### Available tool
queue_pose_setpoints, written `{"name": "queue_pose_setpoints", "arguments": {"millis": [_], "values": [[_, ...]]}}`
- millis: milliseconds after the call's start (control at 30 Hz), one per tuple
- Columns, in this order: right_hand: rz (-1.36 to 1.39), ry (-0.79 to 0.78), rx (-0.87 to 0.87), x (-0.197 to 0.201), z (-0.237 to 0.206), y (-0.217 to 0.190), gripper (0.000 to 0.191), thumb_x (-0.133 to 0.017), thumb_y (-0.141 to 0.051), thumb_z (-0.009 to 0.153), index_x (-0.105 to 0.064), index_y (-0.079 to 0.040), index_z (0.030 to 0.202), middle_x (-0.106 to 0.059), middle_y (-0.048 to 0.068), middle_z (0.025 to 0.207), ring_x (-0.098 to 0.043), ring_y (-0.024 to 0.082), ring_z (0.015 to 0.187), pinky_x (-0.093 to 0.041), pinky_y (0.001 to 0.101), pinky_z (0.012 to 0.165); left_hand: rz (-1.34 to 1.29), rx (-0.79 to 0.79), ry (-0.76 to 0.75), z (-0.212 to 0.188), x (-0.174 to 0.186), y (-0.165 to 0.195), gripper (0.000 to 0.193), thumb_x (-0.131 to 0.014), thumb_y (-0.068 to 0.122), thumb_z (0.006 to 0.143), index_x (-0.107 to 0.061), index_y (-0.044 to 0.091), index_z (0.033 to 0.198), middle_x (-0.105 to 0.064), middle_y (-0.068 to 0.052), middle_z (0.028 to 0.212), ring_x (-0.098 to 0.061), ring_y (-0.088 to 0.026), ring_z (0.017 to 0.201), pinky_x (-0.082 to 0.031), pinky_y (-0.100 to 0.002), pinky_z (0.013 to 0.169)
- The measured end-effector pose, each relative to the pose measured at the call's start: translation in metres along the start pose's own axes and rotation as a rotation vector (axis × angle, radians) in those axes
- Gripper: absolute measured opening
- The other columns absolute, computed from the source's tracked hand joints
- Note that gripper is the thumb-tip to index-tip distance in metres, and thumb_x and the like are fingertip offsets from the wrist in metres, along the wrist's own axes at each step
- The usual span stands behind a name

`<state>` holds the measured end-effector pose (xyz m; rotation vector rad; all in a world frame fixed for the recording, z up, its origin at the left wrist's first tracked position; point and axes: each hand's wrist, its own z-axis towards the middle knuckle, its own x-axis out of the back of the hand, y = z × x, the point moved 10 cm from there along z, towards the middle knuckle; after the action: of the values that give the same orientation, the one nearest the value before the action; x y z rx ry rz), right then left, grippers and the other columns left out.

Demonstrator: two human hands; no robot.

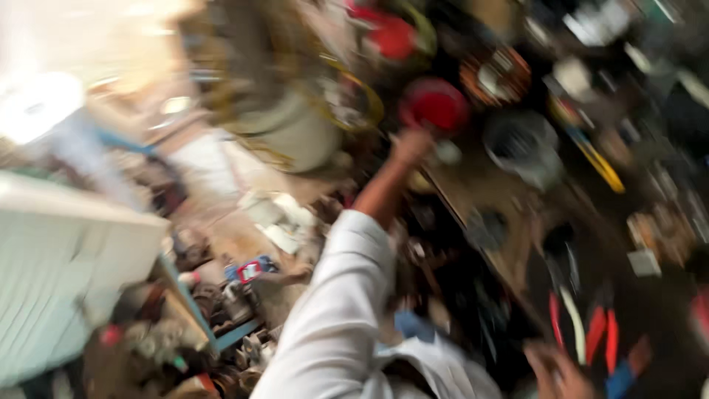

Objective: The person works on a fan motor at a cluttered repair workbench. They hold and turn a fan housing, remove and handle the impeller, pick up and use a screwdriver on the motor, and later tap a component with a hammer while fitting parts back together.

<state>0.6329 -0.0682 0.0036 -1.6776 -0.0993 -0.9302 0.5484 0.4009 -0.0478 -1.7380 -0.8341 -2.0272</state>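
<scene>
the picture is very blurry. a left hand [410,145] on a white sleeve [347,295] reaches up beside a round red thing [434,105]. the right hand [557,373] sits low, near red and white tool handles [583,329].

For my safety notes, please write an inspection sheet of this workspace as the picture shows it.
Surface: wooden shelf, crowded; the picture is strongly blurred.
Things in hand: left hand reaches up to a red round object; touching or holding cannot be told.
Clutter: grey round object, white paper scraps, small parts on the blue-edged bench.
Hands: right hand low at the bottom edge, near red and white tool handles; grip unclear.
Cables: yellow cable loops by a pale bucket.
Surroundings: white ribbed box at left.
</scene>
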Motion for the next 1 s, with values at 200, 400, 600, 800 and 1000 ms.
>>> {"name": "queue_pose_setpoints", "arguments": {"millis": [200,400,600,800,1000], "values": [[-0.013,0.139,0.029,-0.019,-0.065,-0.009,0.008,-0.071,-0.005,0.090,-0.075,-0.002,0.096,-0.076,0.012,0.098,-0.075,0.024,0.092,-0.058,0.0342,0.082,-0.461,-0.103,0.496,-0.067,0.084,0.041,0.040,-0.080,0.017,0.075,-0.072,0.011,0.114,-0.059,-0.019,0.135,-0.068,-0.041,0.110,-0.058,-0.046,0.086],[0.138,0.221,0.060,-0.040,-0.056,-0.076,0.006,-0.072,-0.003,0.092,-0.073,-0.002,0.097,-0.076,0.011,0.103,-0.075,0.023,0.094,-0.059,0.0328,0.083,-1.100,-0.513,-0.310,-0.247,0.102,0.208,0.043,-0.083,0.018,0.082,-0.070,0.002,0.120,-0.072,-0.018,0.110,-0.071,-0.034,0.100,-0.057,-0.040,0.086],[0.309,0.111,0.042,-0.088,-0.044,-0.098,0.010,-0.076,-0.007,0.090,-0.075,-0.003,0.099,-0.070,0.009,0.105,-0.068,0.016,0.090,-0.055,0.0264,0.074,-1.112,-0.182,-0.286,-0.311,0.080,0.171,0.025,-0.076,0.015,0.091,-0.074,0.004,0.112,-0.074,-0.017,0.100,-0.072,-0.032,0.087,-0.057,-0.039,0.078],[0.380,-0.126,0.014,-0.131,-0.030,-0.112,0.024,-0.076,-0.011,0.090,-0.071,-0.005,0.113,-0.072,0.003,0.103,-0.066,0.007,0.083,-0.054,0.0234,0.072,-1.085,-0.044,-0.212,-0.348,0.066,0.119,0.019,-0.075,0.017,0.092,-0.076,0.004,0.106,-0.076,-0.013,0.093,-0.071,-0.025,0.081,-0.056,-0.037,0.073],[0.270,-0.049,-0.023,-0.123,0.016,-0.072,0.025,-0.077,-0.019,0.094,-0.073,-0.007,0.116,-0.075,0.001,0.097,-0.064,0.007,0.081,-0.052,0.0250,0.073,-1.330,0.503,-0.224,-0.407,0.028,0.058,0.021,-0.074,0.014,0.091,-0.076,0.002,0.108,-0.075,-0.004,0.092,-0.069,-0.012,0.075,-0.055,-0.029,0.067]]}}
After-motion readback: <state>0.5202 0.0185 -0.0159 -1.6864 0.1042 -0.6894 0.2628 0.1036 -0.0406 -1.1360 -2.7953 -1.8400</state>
